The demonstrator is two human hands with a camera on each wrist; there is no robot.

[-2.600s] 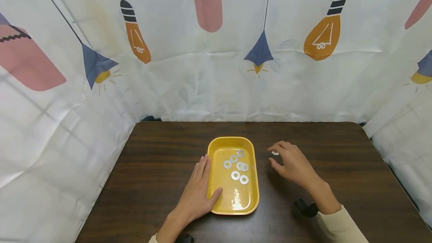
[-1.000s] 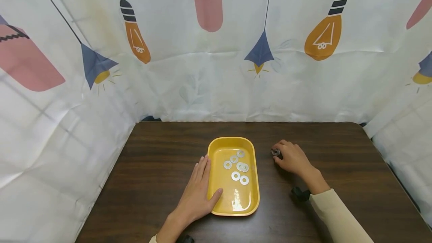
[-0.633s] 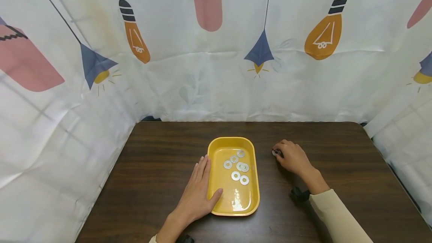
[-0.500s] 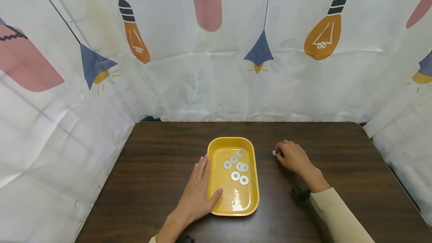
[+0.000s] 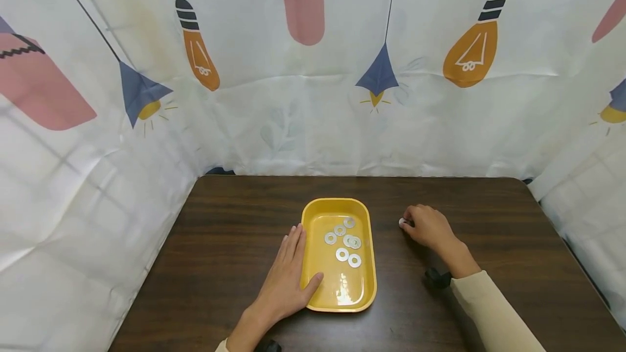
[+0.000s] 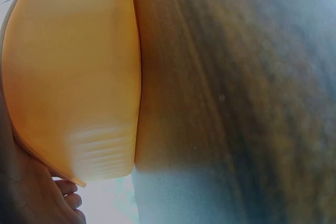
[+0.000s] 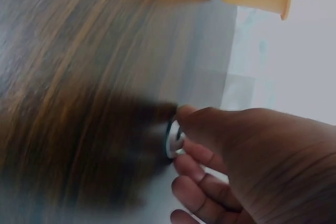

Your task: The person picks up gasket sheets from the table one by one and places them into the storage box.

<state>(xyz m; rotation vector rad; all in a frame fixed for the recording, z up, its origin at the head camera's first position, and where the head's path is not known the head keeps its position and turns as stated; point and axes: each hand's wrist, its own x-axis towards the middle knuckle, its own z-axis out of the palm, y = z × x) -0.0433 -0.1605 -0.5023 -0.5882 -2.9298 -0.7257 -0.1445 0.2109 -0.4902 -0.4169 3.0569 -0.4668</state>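
My left hand [image 5: 288, 276] lies along the left rim of a yellow tray [image 5: 359, 287], fingers straight and thumb over the near inside edge. Several flat metal washers [image 5: 342, 255] lie loose in the tray, two of them overlapping. To the tray's right, my right hand [image 5: 430, 228] is low over the table and pinches one more washer [image 7: 173, 139] between thumb and fingertips. In the right wrist view that washer stands on edge, close to the tabletop. The left wrist view has the tray's outer wall [image 6: 73, 77] with fingers [image 6: 72, 200] below its rim.
The dark wood table [image 5: 235, 232] reaches back to a white curtain [image 5: 313, 124] printed with lamps and bulbs, which also hangs along both sides. Black wrist cameras [image 5: 437, 278] sit under the wrists.
My right hand has come down with its fingers drawn together on the washer, which has tipped up from lying flat and shifted slightly right. The left hand and tray have stayed put.
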